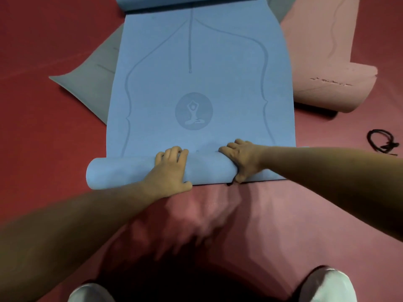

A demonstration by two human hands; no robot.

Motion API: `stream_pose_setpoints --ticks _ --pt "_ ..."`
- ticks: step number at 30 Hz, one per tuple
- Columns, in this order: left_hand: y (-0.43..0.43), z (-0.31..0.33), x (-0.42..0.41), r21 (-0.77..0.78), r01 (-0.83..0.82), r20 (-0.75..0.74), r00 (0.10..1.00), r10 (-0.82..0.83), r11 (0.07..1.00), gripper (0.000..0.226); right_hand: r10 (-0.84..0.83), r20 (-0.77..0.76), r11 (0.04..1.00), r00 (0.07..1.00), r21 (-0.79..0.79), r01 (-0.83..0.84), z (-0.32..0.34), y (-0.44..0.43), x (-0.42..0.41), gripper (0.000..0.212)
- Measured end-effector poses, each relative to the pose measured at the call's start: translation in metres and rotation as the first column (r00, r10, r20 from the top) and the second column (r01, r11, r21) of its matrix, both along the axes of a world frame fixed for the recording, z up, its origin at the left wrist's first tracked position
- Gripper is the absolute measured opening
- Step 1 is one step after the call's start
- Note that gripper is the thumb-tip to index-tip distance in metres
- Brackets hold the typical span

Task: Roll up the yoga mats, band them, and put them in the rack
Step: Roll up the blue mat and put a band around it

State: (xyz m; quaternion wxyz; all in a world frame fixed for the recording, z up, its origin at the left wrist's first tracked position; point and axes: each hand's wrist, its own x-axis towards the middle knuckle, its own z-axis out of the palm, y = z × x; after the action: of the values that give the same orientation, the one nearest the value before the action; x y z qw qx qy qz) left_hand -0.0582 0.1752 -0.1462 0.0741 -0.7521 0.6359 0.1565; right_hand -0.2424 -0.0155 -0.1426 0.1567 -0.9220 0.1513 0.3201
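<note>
— Fingers (174,151) of our left hand (169,171) curl over the top of the roll (117,174), thumb on the near side. Right the same?
— Yes. Our right hand (242,159) wraps the roll too, fingers bent over its far side, thumb down at the near edge. Both hands are clamped on the blue mat (196,79).
— Mat look?
— Light blue, printed with wavy guide lines, a centre line and a round logo of a seated figure. We see the near end rolled into a tube lying crosswise in front of us. The rest lies flat on the red floor (39,40), and the far end curls up at the top edge.
— Around it?
— We see a grey mat (93,83) showing from under its left side and a pink mat (322,57), partly curled, on the right. A black band (381,141) lies on the floor, well right of our hands.
</note>
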Motion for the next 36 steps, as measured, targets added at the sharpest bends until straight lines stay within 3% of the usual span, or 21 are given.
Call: stream_pose_setpoints --ticks 3,5,9,12,15,17,18,20,22,24,27,31,36 --pt "0.009 -0.005 -0.004 -0.191 0.085 0.156 0.986 -0.056 0.978 0.075 -0.084 -0.083 0.996 0.993 0.010 0.085 0.006 -0.024 0.008 0.109" --pt "0.008 -0.009 0.001 -0.173 0.114 0.177 0.981 -0.083 0.978 0.075 -0.142 -0.044 0.990 0.989 -0.014 0.142 0.009 -0.038 0.007 0.106" --pt "-0.020 -0.008 0.014 -0.036 -0.003 0.092 0.996 0.007 0.999 0.098 -0.320 0.216 0.938 0.923 -0.067 0.341 0.013 -0.054 -0.002 0.081" --pt "-0.051 0.000 0.026 0.100 -0.027 0.096 0.995 0.017 0.995 0.100 -0.287 0.305 0.922 0.908 -0.168 0.348 0.012 -0.052 0.002 0.061" --pt "-0.071 0.014 0.034 0.053 -0.024 0.200 0.980 0.013 0.998 0.087 -0.140 0.496 0.926 0.857 -0.240 0.291 0.002 -0.039 0.004 0.037" --pt "-0.074 0.018 0.038 0.035 -0.029 0.203 0.979 0.021 0.999 0.083 -0.051 0.612 0.907 0.789 -0.303 0.293 -0.007 -0.030 -0.005 0.047" --pt "-0.073 0.017 0.039 0.016 -0.018 0.190 0.982 0.015 1.000 0.082 -0.031 0.576 0.899 0.817 -0.341 0.274 -0.010 -0.026 -0.008 0.061" --pt "-0.067 0.009 0.042 -0.022 -0.013 0.154 0.988 0.016 1.000 0.087 -0.024 0.317 0.882 0.948 -0.440 0.169 -0.016 -0.022 -0.016 0.101" --pt "-0.058 0.001 0.041 0.057 -0.029 0.141 0.990 0.021 0.998 0.107 -0.042 0.136 0.870 0.990 -0.482 0.103 -0.014 -0.025 -0.013 0.117" --pt "-0.055 -0.004 0.038 0.163 -0.060 0.207 0.978 0.025 0.985 0.123 -0.078 0.156 0.875 0.985 -0.463 0.143 -0.009 -0.026 0.000 0.105" --pt "-0.053 0.000 0.043 0.134 -0.057 0.275 0.961 0.018 0.989 0.114 -0.037 0.180 0.895 0.983 -0.431 0.113 -0.001 -0.028 0.008 0.090" --pt "-0.038 0.010 0.062 0.111 -0.019 0.109 0.994 0.006 0.994 0.105 -0.006 0.186 0.936 0.983 -0.346 0.071 0.012 -0.015 -0.002 0.079" --pt "0.000 0.028 0.052 0.333 0.044 -0.180 0.983 0.018 0.942 0.097 -0.014 0.032 0.997 0.999 -0.069 0.016 0.020 0.027 -0.020 0.084"
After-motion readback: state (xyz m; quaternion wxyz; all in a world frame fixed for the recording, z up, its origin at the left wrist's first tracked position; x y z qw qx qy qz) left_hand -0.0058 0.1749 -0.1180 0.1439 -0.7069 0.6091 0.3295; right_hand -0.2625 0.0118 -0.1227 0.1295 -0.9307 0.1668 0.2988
